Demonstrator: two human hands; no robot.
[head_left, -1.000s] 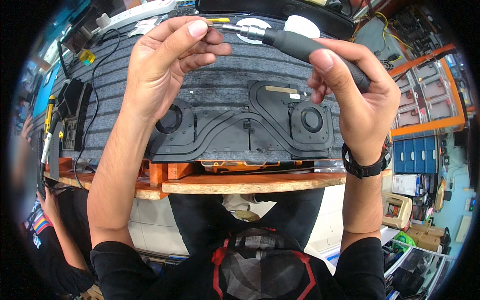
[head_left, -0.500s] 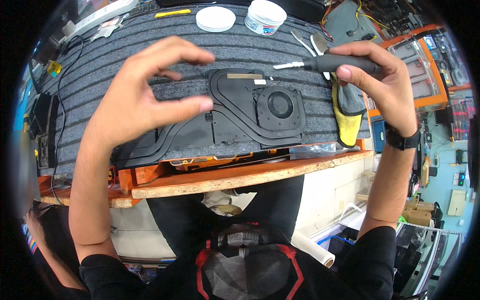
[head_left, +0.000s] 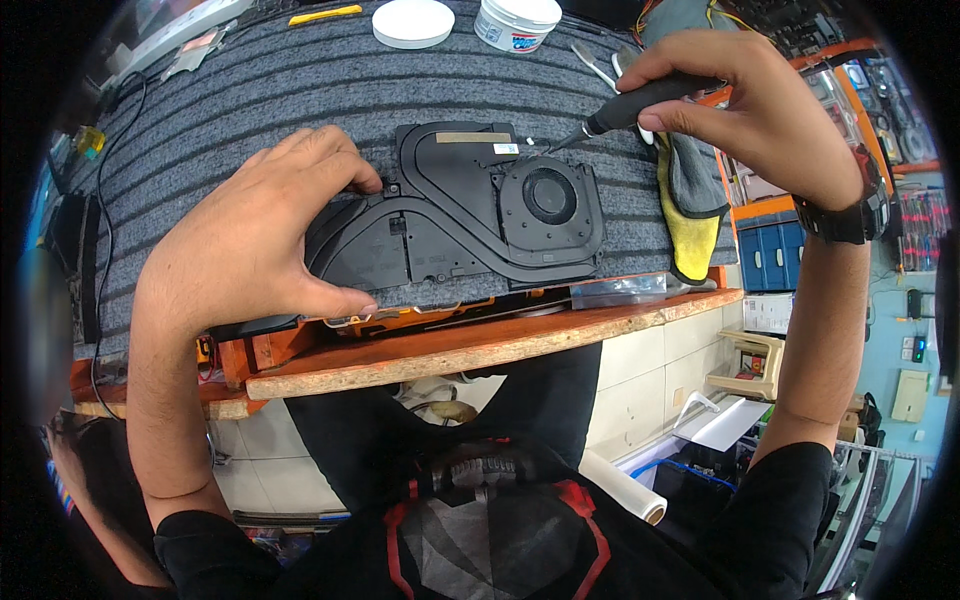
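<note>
A flat black laptop cooling module (head_left: pixel 430 240) with curved heat pipes and a round fan (head_left: pixel 549 194) lies on the grey ribbed mat. Around its left part, my left hand (head_left: pixel 250 230) is closed, fingers at the far edge and thumb by the near edge. My right hand (head_left: pixel 745 105) grips a black-handled tool (head_left: pixel 640 105) with a slender metal tip. That tip points down at the module's far edge, just above the fan; whether it touches is too small to tell. A small white bit (head_left: pixel 530 141) lies beside the tip.
Behind the module are a white lid (head_left: pixel 413 24), a white tub (head_left: pixel 516 24) and a yellow stick tool (head_left: pixel 325 15). Brushes (head_left: pixel 596 66) and a yellow-grey glove (head_left: pixel 694 225) lie to the right. The wooden bench edge (head_left: pixel 500 352) runs in front; a cable (head_left: pixel 103 200) trails at left.
My left hand has come down from the air onto the module's left part. The tool in my right hand has tilted, its tip now lowered to the module near the fan.
</note>
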